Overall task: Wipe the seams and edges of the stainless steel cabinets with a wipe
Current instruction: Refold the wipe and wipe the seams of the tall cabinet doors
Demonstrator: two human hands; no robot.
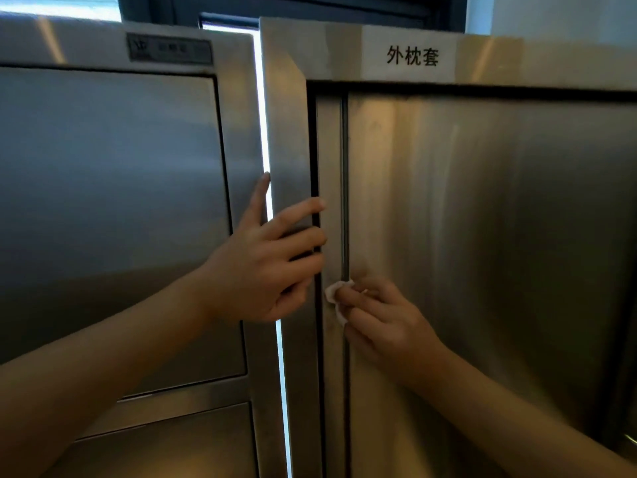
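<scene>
Two stainless steel cabinets stand side by side. On the right cabinet (482,208) a vertical seam (344,188) runs between the door and a narrow strip beside the frame. My right hand (382,319) pinches a small white wipe (336,300) and presses it against that seam at mid height. My left hand (265,260) rests on the left frame post (287,139) of the right cabinet, its fingers spread and reaching across to the dark gap at the door's edge, the thumb pointing up along the post's outer edge.
The left cabinet (110,201) has a large door and a lower panel (165,443). A bright narrow gap (262,98) separates the two cabinets. A white label with black characters (412,56) sits on the right cabinet's top rail. A dark window frame (310,8) is above.
</scene>
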